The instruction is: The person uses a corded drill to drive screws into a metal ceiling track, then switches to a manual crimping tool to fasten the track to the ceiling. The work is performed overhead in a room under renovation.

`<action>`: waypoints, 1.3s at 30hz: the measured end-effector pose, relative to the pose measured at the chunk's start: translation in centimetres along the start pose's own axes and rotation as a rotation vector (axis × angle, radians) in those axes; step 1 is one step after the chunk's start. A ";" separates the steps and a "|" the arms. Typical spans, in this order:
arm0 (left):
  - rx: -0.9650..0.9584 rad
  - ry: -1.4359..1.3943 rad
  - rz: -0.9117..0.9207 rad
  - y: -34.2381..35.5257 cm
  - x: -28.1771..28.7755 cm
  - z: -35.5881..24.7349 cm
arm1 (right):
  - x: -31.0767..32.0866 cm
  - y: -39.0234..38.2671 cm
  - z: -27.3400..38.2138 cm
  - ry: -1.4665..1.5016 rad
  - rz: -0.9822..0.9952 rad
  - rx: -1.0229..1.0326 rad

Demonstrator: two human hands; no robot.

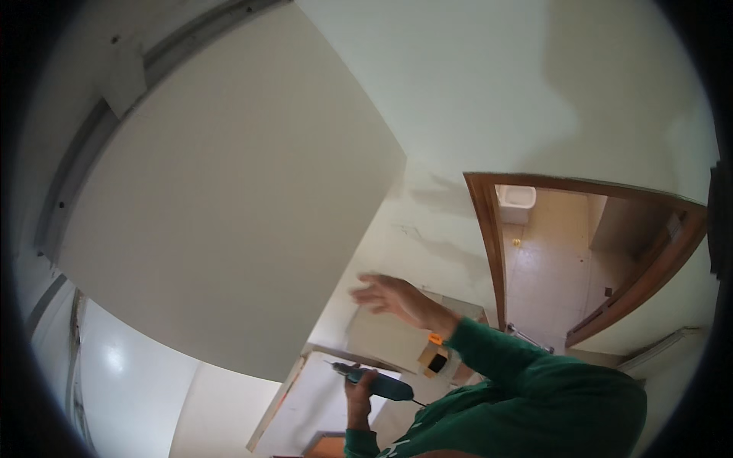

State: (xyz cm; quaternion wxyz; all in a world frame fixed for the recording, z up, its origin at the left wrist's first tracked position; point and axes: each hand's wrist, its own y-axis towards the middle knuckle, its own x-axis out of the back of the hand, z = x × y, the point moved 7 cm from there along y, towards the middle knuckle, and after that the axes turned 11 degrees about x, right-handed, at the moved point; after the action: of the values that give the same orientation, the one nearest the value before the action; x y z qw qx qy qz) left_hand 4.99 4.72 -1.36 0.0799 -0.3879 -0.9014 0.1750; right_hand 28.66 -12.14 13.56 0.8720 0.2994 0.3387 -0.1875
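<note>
My left hand [360, 395] is wrapped round a dark green power drill [384, 385]. The drill lies level with its chuck and thin bit pointing left, and a dark cord leaves its rear. Higher up, my right hand [393, 298] is raised and holds nothing, its fingers apart and slightly blurred. Its fingertips are near the right edge of a large pale flat panel [229, 191]; I see no contact. Beneath the drill is a white board [305, 404] with a rough wooden edge.
A grey metal rail [76, 153] runs along the panel's upper left side. Near my right forearm sit an orange item [435, 338] and a small tan box with a black opening [434, 361]. At right, a wooden door frame [489, 252] opens onto a tiled room with a white basin [517, 197].
</note>
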 end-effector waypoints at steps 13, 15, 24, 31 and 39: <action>-0.024 0.314 0.405 -3.1 -18.8 -9.4 | 6.0 -23.1 -3.2 -0.673 0.189 -0.361; -0.010 0.235 0.421 -3.1 -19.1 -11.2 | 5.8 -22.4 -4.0 -0.765 0.141 -0.302; -0.283 0.380 0.511 -11.6 -26.1 -23.3 | -4.2 -18.1 9.8 -1.031 -0.373 0.611; -0.693 0.327 0.889 -19.6 -29.8 -33.0 | -6.0 -15.5 16.1 -0.433 -0.316 0.621; -1.293 0.018 0.441 -22.0 -20.5 -41.9 | -10.1 -14.3 22.8 -0.226 -0.220 1.008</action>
State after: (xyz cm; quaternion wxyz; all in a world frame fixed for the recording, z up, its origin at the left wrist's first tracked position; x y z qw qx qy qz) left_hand 16.00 -13.55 45.52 -0.1980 -0.5337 -0.7239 -0.3897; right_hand 24.91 -36.40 28.53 0.6261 0.6221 0.1399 -0.4488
